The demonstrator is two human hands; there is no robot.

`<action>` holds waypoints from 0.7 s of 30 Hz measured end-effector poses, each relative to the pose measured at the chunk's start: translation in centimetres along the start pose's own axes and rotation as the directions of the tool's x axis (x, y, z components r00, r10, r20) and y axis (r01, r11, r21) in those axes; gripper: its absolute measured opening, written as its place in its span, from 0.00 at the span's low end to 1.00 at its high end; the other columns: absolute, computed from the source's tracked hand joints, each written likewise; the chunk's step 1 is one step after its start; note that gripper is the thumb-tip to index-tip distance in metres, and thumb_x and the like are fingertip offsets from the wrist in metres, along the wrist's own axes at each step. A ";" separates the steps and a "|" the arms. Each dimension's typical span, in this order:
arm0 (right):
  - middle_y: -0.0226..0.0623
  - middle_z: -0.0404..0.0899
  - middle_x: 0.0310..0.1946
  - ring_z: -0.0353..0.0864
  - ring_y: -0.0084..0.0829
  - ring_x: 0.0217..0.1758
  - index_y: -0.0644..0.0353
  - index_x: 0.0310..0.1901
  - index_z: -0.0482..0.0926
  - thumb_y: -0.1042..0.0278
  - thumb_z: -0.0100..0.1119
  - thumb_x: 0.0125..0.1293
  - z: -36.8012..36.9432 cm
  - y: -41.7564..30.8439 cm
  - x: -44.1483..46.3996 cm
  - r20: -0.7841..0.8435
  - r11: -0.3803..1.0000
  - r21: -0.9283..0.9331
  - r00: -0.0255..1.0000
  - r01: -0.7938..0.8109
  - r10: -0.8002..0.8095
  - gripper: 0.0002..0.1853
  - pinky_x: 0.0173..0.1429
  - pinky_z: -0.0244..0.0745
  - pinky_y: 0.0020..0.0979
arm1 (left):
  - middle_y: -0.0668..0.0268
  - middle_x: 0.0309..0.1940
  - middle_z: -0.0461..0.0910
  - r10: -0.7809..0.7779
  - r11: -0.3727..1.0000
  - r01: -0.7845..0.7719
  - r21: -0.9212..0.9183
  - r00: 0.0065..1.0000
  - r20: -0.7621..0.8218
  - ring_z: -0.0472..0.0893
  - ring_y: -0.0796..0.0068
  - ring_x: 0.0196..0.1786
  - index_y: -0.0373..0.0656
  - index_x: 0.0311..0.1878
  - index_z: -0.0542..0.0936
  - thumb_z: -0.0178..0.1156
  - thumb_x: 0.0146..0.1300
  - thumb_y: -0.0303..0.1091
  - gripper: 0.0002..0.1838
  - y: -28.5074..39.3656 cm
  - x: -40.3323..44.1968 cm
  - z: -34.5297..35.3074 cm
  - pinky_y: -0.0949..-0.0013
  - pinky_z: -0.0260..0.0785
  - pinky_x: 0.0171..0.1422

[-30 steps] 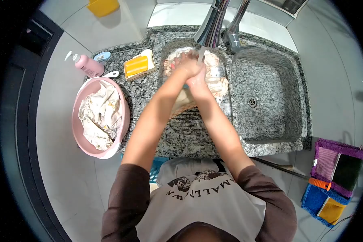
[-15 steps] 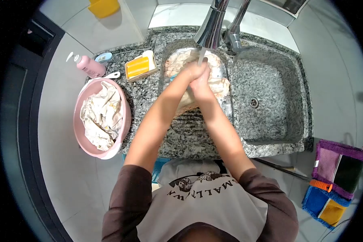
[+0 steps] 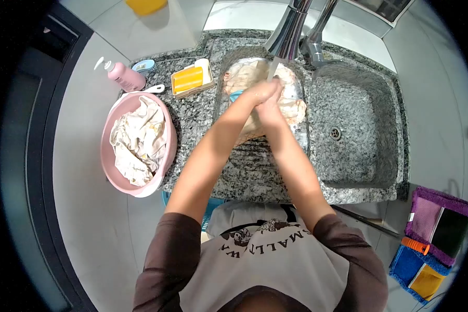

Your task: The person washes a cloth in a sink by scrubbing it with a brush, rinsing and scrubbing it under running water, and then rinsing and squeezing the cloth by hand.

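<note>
My left hand (image 3: pixel 265 92) and my right hand (image 3: pixel 270 105) are pressed together in the left sink basin, under the running water (image 3: pixel 273 68). The left lies partly across the right. The fingers look closed, but they are partly hidden and blurred; I cannot make out whether anything is between them. Wet, pale patterned cloth (image 3: pixel 294 111) lies bunched in the basin beneath and around my hands. Beside my left wrist shows part of a light-blue object (image 3: pixel 236 95), mostly hidden. The chrome faucet (image 3: pixel 287 39) hangs just above my hands.
On the left, a pink basin (image 3: pixel 107 151) holds pale clothing (image 3: pixel 140 138). Behind it are a pink pump bottle (image 3: pixel 126 77), a blue oval item (image 3: pixel 143 66) and a tray with a yellow bar (image 3: pixel 187 79). The right sink basin (image 3: pixel 348 161) has a drain. Mop pads (image 3: pixel 431 229) hang at right.
The view has shifted slightly, so the scene sits a little farther right. My hands stay together under the water, with a small change in their overlap; the blue object shows more.
</note>
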State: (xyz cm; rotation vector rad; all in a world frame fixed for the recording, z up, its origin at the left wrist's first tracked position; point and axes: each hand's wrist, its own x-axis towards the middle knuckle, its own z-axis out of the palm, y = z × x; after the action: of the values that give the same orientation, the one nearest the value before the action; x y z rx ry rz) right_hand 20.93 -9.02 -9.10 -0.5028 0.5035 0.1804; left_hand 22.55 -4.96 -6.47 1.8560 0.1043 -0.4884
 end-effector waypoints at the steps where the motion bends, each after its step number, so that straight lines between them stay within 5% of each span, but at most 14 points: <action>1: 0.35 0.71 0.34 0.70 0.33 0.40 0.56 0.41 0.71 0.33 0.38 0.60 -0.2 0.1 0.7 0.006 0.999 -0.015 0.999 -0.044 0.044 0.30 0.46 0.66 0.34 | 0.54 0.56 0.70 -0.001 1.000 0.001 -0.003 1.000 -0.002 0.67 0.62 0.59 0.41 0.59 0.69 0.39 0.65 0.54 0.30 0.0 0.0 0.0 0.65 0.54 0.63; 3: 0.35 0.72 0.34 0.70 0.33 0.40 0.56 0.41 0.71 0.34 0.38 0.60 -0.2 0.4 1.3 0.016 0.996 -0.037 0.997 -0.081 0.082 0.29 0.46 0.66 0.34 | 0.54 0.56 0.70 0.008 1.000 -0.008 -0.018 1.000 0.002 0.67 0.63 0.58 0.40 0.59 0.69 0.39 0.65 0.54 0.30 -0.1 0.1 -0.2 0.66 0.54 0.63; 5: 0.33 0.70 0.30 0.70 0.31 0.35 0.53 0.35 0.70 0.44 0.40 0.64 1.5 0.9 -1.7 0.077 0.983 0.185 0.997 -0.005 -0.009 0.19 0.41 0.68 0.33 | 0.54 0.55 0.70 0.012 0.999 -0.012 -0.033 1.000 -0.007 0.67 0.63 0.58 0.40 0.59 0.68 0.40 0.65 0.54 0.30 -0.5 0.2 -0.4 0.66 0.54 0.63; 6: 0.33 0.70 0.30 0.69 0.31 0.36 0.53 0.36 0.69 0.43 0.37 0.64 2.6 -0.7 -3.1 0.015 0.999 0.023 0.999 -0.045 0.045 0.21 0.42 0.68 0.34 | 0.54 0.55 0.70 0.015 0.999 -0.016 -0.040 1.000 -0.014 0.68 0.63 0.58 0.40 0.59 0.68 0.40 0.65 0.54 0.30 -0.8 0.2 -0.4 0.66 0.54 0.63; 11: 0.33 0.73 0.37 0.72 0.32 0.40 0.54 0.46 0.70 0.43 0.40 0.64 2.4 -1.9 -3.5 -0.010 0.997 -0.070 1.000 -0.010 0.009 0.23 0.46 0.70 0.32 | 0.55 0.55 0.70 0.038 0.996 -0.041 -0.079 0.998 -0.040 0.68 0.65 0.58 0.39 0.59 0.68 0.41 0.65 0.54 0.30 -1.6 0.9 -0.1 0.68 0.55 0.62; 15: 0.34 0.72 0.33 0.72 0.33 0.37 0.55 0.41 0.70 0.48 0.37 0.65 -3.6 -0.2 4.1 0.086 1.000 -0.023 0.996 -0.017 0.019 0.19 0.42 0.70 0.36 | 0.55 0.54 0.71 -0.006 0.997 0.004 -0.074 0.999 -0.032 0.68 0.65 0.57 0.39 0.58 0.69 0.39 0.66 0.53 0.28 -0.1 -2.0 0.7 0.68 0.57 0.61; 21: 0.32 0.70 0.30 0.71 0.31 0.34 0.54 0.35 0.69 0.50 0.38 0.65 0.4 -1.2 0.4 0.161 0.996 -0.003 0.983 -0.086 0.086 0.16 0.38 0.70 0.35 | 0.55 0.54 0.71 -0.022 0.999 0.020 -0.040 0.999 -0.044 0.69 0.65 0.56 0.39 0.59 0.68 0.40 0.67 0.50 0.27 -1.9 -0.2 -0.1 0.67 0.59 0.60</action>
State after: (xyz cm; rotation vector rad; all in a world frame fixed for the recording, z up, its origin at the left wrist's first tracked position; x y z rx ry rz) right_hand 21.76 -9.82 -8.54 -0.4584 0.3677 0.3002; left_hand 21.81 -4.15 -8.09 1.8296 0.1630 -0.4565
